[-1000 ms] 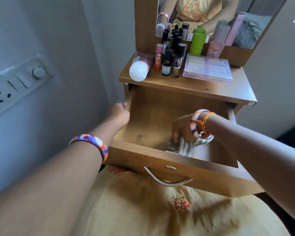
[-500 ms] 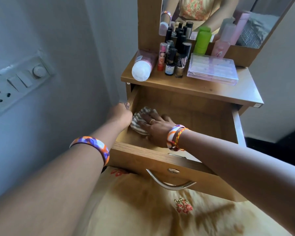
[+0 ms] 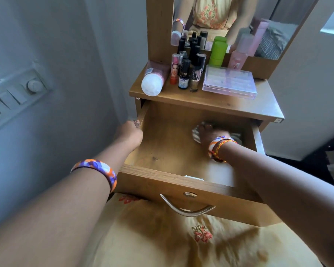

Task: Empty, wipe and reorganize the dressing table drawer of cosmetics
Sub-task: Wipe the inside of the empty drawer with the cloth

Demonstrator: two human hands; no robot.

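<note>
The wooden drawer [image 3: 168,176] of the dressing table stands pulled out, with only the cloth inside. My right hand [image 3: 210,132] presses a striped cloth [image 3: 196,134] onto the drawer floor near the back right corner; the hand is blurred. My left hand [image 3: 129,132] grips the drawer's left side wall. On the tabletop [image 3: 266,106] stand the cosmetics: a white-capped pink tube [image 3: 152,81] lying down, several small bottles [image 3: 183,76], a green container [image 3: 217,53], a pink bottle [image 3: 238,58] and a clear pink case [image 3: 229,83].
A mirror [image 3: 229,22] rises behind the tabletop. A grey wall with a switch panel [image 3: 15,95] is on the left. The drawer's metal handle [image 3: 187,209] hangs over my yellow-clothed lap [image 3: 181,241]. Dark items sit on the floor at right.
My right hand has swept the cloth from the drawer's front right to the left side, then over to the back right. My left hand has stayed on the drawer's side wall.
</note>
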